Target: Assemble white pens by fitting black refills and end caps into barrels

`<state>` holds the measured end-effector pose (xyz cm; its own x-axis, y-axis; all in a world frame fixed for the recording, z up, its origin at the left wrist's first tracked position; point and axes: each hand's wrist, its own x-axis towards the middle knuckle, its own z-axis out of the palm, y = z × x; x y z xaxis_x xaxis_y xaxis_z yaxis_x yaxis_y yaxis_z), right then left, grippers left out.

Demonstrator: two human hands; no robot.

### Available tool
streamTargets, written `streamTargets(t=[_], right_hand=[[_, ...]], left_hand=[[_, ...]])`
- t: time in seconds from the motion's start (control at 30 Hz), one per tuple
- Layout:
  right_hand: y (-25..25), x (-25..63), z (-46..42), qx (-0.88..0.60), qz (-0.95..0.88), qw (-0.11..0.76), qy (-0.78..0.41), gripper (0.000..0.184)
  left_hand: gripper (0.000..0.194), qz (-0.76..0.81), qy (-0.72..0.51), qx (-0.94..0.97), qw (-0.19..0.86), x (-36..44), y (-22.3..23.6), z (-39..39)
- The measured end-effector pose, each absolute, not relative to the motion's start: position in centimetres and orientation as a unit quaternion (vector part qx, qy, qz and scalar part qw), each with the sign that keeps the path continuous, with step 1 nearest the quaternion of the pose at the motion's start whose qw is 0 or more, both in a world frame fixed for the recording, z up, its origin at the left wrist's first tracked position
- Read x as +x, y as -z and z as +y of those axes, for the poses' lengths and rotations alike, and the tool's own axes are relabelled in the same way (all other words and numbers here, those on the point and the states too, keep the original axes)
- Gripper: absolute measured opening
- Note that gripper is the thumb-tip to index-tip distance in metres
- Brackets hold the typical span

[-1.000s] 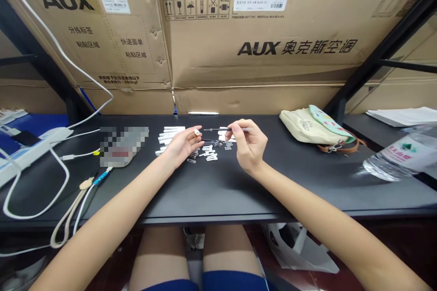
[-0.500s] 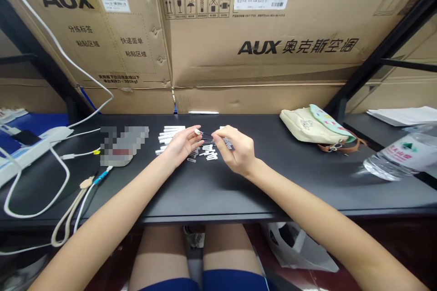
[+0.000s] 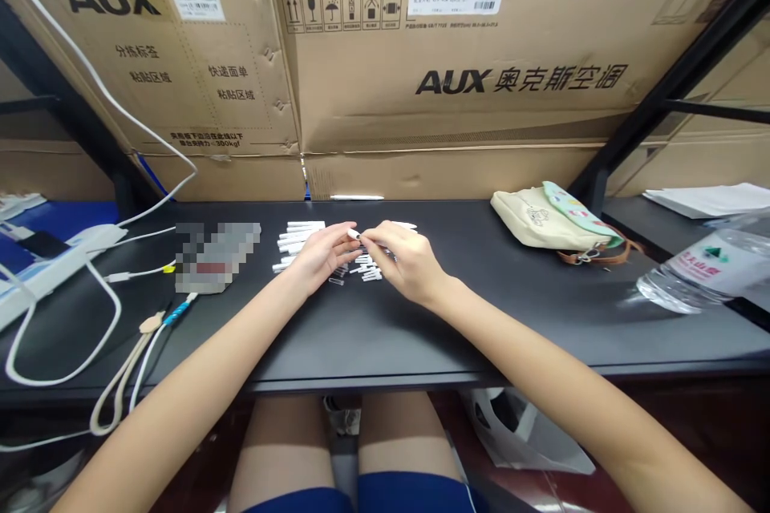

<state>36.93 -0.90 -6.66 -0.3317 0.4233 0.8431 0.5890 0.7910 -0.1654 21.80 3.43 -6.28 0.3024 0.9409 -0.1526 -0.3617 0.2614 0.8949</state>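
My left hand (image 3: 322, 258) is pinched around a white pen barrel (image 3: 354, 234), whose end pokes out past the fingertips. Right against that end are the closed fingertips of my right hand (image 3: 409, 260), holding a thin dark pen refill that is now almost wholly hidden. Beside my left hand lies a row of white pen barrels (image 3: 293, 238). Below the fingers are small white pen parts (image 3: 371, 271) and clear pieces (image 3: 338, 279), partly covered by the hands. A white pointed pen piece (image 3: 407, 225) shows just behind my right hand.
A white pen (image 3: 357, 197) lies at the table's back edge, before cardboard boxes (image 3: 361, 120). To the right are a cream pouch (image 3: 532, 220) and a water bottle (image 3: 691, 276). At left are a blurred grey device (image 3: 220, 256), cables and a white power strip (image 3: 66, 260).
My right hand has moved left to my left hand. The dark refill seen between them has mostly gone out of sight at the barrel's end. The view has shifted slightly.
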Motion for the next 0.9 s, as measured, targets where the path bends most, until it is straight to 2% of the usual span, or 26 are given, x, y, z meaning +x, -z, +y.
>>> streamTargets(t=[0.27, 0.5, 0.7, 0.9], right_hand=[[6.5, 36.7, -1.1, -0.326, -0.812, 0.473, 0.106, 0.02], [5.8, 36.6, -2.2, -0.288, -0.769, 0.564, 0.093, 0.016], [6.2, 37.5, -1.3, -0.321, -0.61, 0.722, -0.053, 0.012], [6.8, 39.0, 1.2, -0.395, -0.573, 0.679, -0.232, 0.012]], left_hand=[[0.009, 0.36, -0.458, 0.371, 0.723, 21.8, 6.0, 3.5], [0.012, 0.36, -0.454, 0.35, 0.736, 21.7, 6.0, 3.7], [0.014, 0.36, -0.454, 0.343, 0.739, 21.6, 5.9, 3.6], [0.014, 0.362, -0.467, 0.34, 0.732, 21.4, 5.6, 3.4]])
